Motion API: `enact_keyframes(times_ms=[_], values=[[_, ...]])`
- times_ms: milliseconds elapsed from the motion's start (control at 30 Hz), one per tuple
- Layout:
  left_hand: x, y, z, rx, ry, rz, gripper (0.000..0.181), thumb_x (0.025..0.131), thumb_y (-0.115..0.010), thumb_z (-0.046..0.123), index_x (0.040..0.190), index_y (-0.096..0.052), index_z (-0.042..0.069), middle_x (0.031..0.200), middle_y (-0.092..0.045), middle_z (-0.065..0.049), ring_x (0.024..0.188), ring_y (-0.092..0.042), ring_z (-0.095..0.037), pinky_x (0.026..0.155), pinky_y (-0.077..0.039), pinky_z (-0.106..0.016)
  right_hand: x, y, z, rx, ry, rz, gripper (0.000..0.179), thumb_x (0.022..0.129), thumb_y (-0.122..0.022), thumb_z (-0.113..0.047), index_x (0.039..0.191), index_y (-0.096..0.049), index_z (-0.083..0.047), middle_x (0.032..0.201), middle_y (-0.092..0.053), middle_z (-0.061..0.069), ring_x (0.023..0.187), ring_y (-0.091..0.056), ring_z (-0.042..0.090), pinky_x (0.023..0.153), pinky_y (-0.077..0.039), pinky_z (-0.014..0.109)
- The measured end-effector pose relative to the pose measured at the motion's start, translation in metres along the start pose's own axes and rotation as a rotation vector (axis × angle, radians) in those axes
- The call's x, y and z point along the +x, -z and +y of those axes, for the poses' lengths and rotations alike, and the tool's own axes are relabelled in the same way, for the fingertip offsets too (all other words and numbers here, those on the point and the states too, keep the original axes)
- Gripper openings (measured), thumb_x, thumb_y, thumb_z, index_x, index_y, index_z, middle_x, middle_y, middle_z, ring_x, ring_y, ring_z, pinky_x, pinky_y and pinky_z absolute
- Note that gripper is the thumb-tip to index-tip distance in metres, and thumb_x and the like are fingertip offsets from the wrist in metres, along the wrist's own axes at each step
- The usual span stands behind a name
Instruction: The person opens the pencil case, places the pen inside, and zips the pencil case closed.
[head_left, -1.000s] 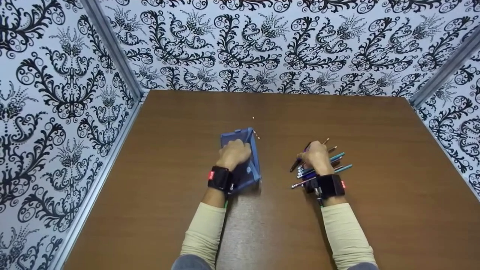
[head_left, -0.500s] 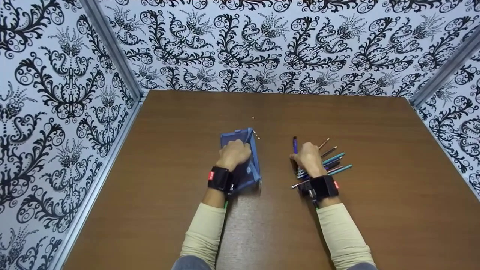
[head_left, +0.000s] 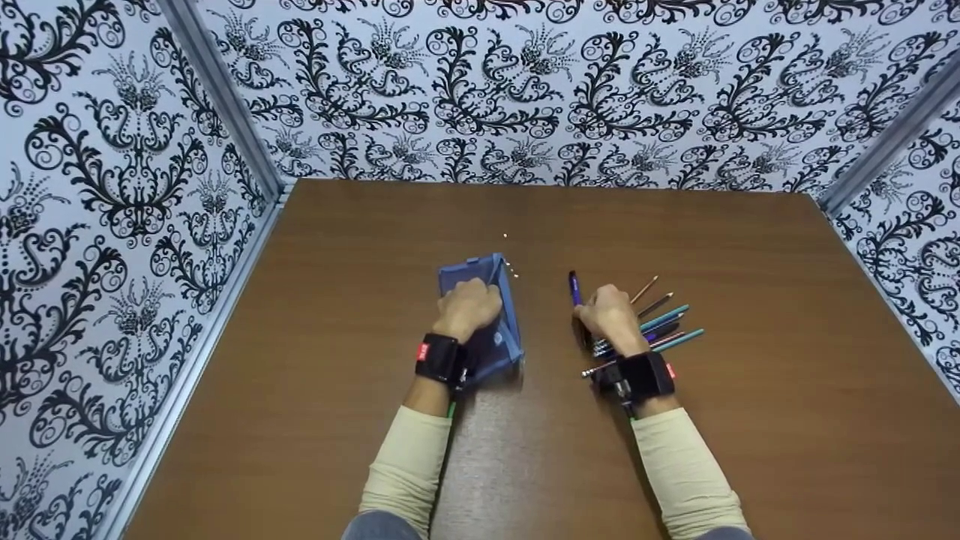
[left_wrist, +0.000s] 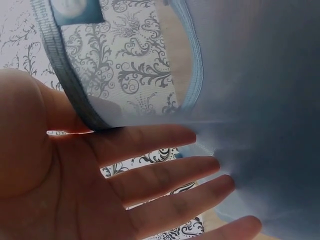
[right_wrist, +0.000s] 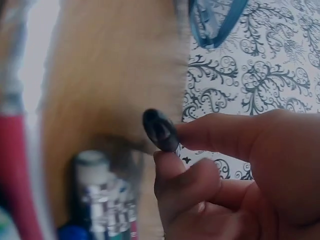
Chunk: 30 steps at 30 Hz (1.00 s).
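Observation:
In the head view my left hand [head_left: 469, 307] holds a blue translucent pencil case [head_left: 491, 356] by its upper edge. Its thumb and index finger pinch the blue trim in the left wrist view, while the other fingers [left_wrist: 172, 175] lie extended against the sheer side. My right hand [head_left: 611, 315] pinches a blue-and-dark pen [head_left: 574, 287] between thumb and fingers. Seen end-on in the right wrist view is the pen's black end [right_wrist: 160, 131]. Beneath and beside that hand lies a loose pile of pencils [head_left: 664, 322], partly hidden by the hand and wrist strap.
Some small white specks [head_left: 512, 268] show beside the case's far corner. The brown tabletop [head_left: 360, 247] meets patterned walls [head_left: 540, 90] at the back and sides. In the right wrist view, blurred pencil ends [right_wrist: 100, 200] are close to the camera.
My right hand has moved left from over the pile, and the pen has come left with it, apart from most of the pencils. The left hand and case stay put.

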<state>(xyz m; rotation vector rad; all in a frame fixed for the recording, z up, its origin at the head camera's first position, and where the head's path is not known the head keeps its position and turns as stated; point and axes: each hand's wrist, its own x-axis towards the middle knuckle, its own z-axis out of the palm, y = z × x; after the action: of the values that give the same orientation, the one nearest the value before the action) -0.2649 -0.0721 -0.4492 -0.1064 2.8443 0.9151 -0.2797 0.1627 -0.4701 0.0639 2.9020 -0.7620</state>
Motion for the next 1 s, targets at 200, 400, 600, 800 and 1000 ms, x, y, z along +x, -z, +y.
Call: enact_keyframes(times_ms=[200,400,600,800,1000], values=[[0.000,0.000,0.001,-0.003,-0.004,0.003,0.041,0.100,-0.037,0.031,0.090,-0.067,0.004,0.103,-0.067,-0.019,0.092,-0.063,-0.033,0.088,-0.048,-0.051,-0.005,0.005,-0.003,0.120,0.011,-0.022,0.026,0.092,-0.064,-0.023,0.076,-0.070,-0.003,0.054,-0.061,-0.002,0.054,-0.060,0.013,0.055,-0.045,0.026],[-0.001,-0.001,0.002,-0.006,-0.017,0.014,0.043,0.099,-0.036,0.032,0.096,-0.068,0.003,0.107,-0.069,-0.019,0.096,-0.066,-0.036,0.086,-0.049,-0.052,-0.007,0.006,-0.005,0.202,0.033,-0.009,0.024,0.092,-0.064,-0.020,0.085,-0.074,0.001,0.063,-0.066,0.003,0.048,-0.061,0.010,0.047,-0.046,0.021],[-0.003,-0.002,0.001,-0.009,-0.007,0.022,0.045,0.099,-0.037,0.032,0.101,-0.069,0.001,0.114,-0.068,-0.019,0.102,-0.066,-0.038,0.088,-0.049,-0.053,-0.011,0.008,-0.008,0.251,0.036,-0.024,0.023,0.091,-0.062,-0.019,0.093,-0.074,0.001,0.084,-0.073,0.017,0.056,-0.070,0.017,0.050,-0.050,0.021],[-0.002,-0.003,0.003,-0.022,-0.005,0.026,0.047,0.099,-0.036,0.034,0.104,-0.068,0.001,0.112,-0.068,-0.019,0.100,-0.066,-0.038,0.088,-0.049,-0.052,-0.012,0.010,-0.010,0.310,0.025,-0.028,0.021,0.092,-0.064,-0.018,0.093,-0.072,0.002,0.085,-0.072,0.017,0.054,-0.068,0.013,0.052,-0.053,0.025],[-0.001,-0.004,0.005,-0.029,-0.008,0.032,0.046,0.100,-0.036,0.034,0.104,-0.069,0.002,0.112,-0.068,-0.018,0.099,-0.066,-0.036,0.087,-0.049,-0.051,-0.014,0.014,-0.012,0.357,0.034,0.001,0.018,0.089,-0.064,-0.015,0.091,-0.070,0.003,0.076,-0.069,0.008,0.052,-0.064,0.010,0.052,-0.054,0.025]])
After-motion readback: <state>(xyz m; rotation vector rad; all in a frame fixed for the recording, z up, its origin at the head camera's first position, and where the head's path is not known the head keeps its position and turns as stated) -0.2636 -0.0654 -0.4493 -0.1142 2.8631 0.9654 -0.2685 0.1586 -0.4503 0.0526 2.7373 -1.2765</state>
